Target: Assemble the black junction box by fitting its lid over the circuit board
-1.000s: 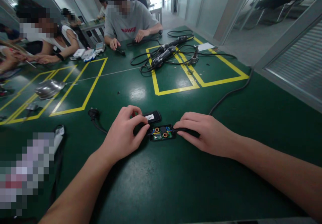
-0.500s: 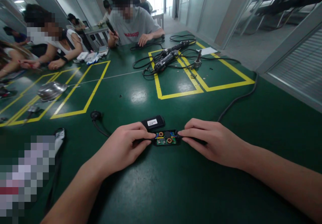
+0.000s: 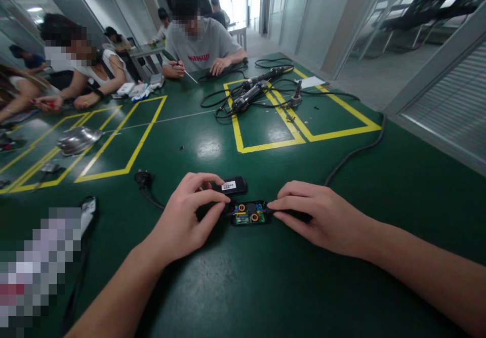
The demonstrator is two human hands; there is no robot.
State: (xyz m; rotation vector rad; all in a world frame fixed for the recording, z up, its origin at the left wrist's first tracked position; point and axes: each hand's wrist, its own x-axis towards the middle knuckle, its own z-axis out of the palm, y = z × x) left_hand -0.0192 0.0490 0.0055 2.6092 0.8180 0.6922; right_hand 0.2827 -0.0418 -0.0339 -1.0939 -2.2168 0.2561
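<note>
On the green table, near the person, an open black housing lies between the two hands. Just beyond it lies a black cover; the left hand hides its left end. A power plug lies to the left, its lead passing behind that hand. A black cable emerges from behind the right hand. Farther back, corded tools lie across yellow tape outlines. A co-worker opposite holds a thin-shafted tool.

Left hand: thumb and index finger nearly meet at the housing's left end; whether they grip anything cannot be told. Right hand: thumb and index finger pinch the black cord at the right end.

The housing lies flat, long axis left to right, open side up, exposing a circuit board. The cover lies roughly parallel.

Its white label carries print too small to read. The co-worker's shirt reads "wassup" in red.
</note>
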